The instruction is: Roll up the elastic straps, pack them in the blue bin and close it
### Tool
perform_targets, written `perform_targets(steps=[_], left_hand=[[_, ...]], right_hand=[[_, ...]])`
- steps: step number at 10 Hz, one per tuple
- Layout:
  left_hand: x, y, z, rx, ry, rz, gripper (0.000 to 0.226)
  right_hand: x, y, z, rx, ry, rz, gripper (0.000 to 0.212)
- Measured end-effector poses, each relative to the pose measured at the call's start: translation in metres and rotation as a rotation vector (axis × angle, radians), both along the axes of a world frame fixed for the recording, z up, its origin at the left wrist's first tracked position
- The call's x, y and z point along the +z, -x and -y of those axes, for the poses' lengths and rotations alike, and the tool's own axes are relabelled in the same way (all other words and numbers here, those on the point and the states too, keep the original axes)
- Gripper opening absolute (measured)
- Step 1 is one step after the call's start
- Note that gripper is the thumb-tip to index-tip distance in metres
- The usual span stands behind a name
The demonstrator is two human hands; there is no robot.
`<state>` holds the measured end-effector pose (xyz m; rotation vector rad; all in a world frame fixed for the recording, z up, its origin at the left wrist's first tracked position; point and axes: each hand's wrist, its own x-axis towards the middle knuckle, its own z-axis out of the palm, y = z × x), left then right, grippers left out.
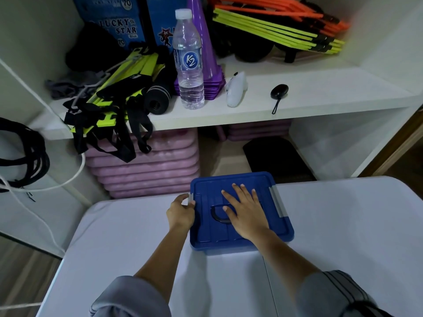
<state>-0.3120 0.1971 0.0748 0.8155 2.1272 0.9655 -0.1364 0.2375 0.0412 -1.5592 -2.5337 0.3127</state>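
The right fingers (238,192) lie straight and spread wide, pressed flat on the lid (206,227) of the blue bin (229,248), with the thumb tip just beside the black handle (215,217) in the lid's middle. The right hand (248,217) holds nothing, and its palm rests toward the lid's 5 o'clock corner. The left fingers (182,199) curl round the left clip (190,200), a small grey piece at the lid's 9 o'clock edge, and the left hand (180,213) grips it from outside the bin. The right clip (278,202), a longer grey strip, lies along the 3 o'clock edge with no hand on it.

The lid sits on the bin and hides the inside. The bin stands at the far edge of a white table (137,259), at 12 o'clock from the person. Both forearms reach in from 6 o'clock, in grey sleeves (128,298).

At 12 o'clock from the bin, a white shelf (309,94) carries a water bottle (190,65) and a stack of purple cones (204,46) just behind it. At the bottle's 9 o'clock, a bundle of yellow and black straps (109,106) hangs over the shelf edge. At its 2 o'clock lie orange and yellow bars (274,28). Under the shelf, at the bin's 11 o'clock, stands a pile of pink mats (146,170)
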Motion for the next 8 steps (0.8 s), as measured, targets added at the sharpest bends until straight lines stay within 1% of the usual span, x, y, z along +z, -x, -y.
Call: perform_targets(steps=[1, 2, 4, 5, 7, 8], left_hand=[[0.002, -0.002, 0.000, -0.012, -0.002, 0.011, 0.039], [0.005, -0.005, 0.003, -0.057, -0.029, -0.021, 0.041], [-0.009, -0.012, 0.006, -0.196, -0.032, -0.112, 0.040], [-0.008, -0.011, 0.005, -0.246, -0.022, -0.205, 0.041], [-0.003, -0.009, 0.009, -0.361, 0.077, -0.416, 0.045], [-0.001, -0.003, 0.021, -0.409, 0.034, -0.565, 0.045]], right_hand=[[0.000, 0.000, 0.000, 0.003, 0.003, 0.000, 0.076], [-0.001, 0.000, 0.000, 0.006, -0.002, -0.011, 0.076], [-0.001, 0.000, 0.000, 0.007, -0.004, -0.019, 0.076], [0.000, 0.001, 0.000, 0.005, 0.001, -0.015, 0.077], [0.006, 0.003, -0.001, 0.022, 0.016, -0.018, 0.081], [0.013, -0.005, 0.005, -0.014, -0.012, -0.101, 0.077]])
